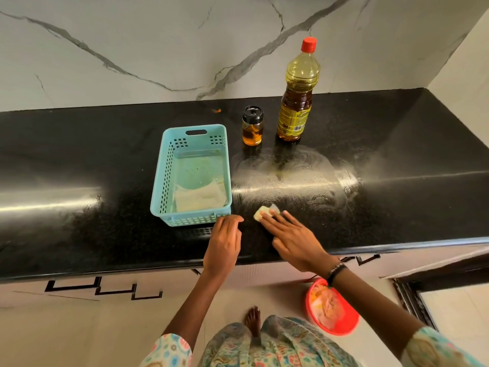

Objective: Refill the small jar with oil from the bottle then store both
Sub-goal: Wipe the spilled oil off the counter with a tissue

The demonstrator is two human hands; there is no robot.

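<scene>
Wiping w/ my right hand point(293, 242), fingers flat on a small yellowish cloth pad point(263, 213); left hand point(225, 241) loose on black stone counter point(79, 160); small black-lidded glass jar point(252, 126) & tall red-capped plastic oil bottle point(297, 96) stand upright behind; oily film could make both slip when I grab them.

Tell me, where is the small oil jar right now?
The small jar stands upright on the black counter, between the blue basket on its left and the tall oil bottle on its right.

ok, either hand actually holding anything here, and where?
No grip. Right hand presses flat fingers on a small wipe's near edge; left hand rests on the counter.
</scene>
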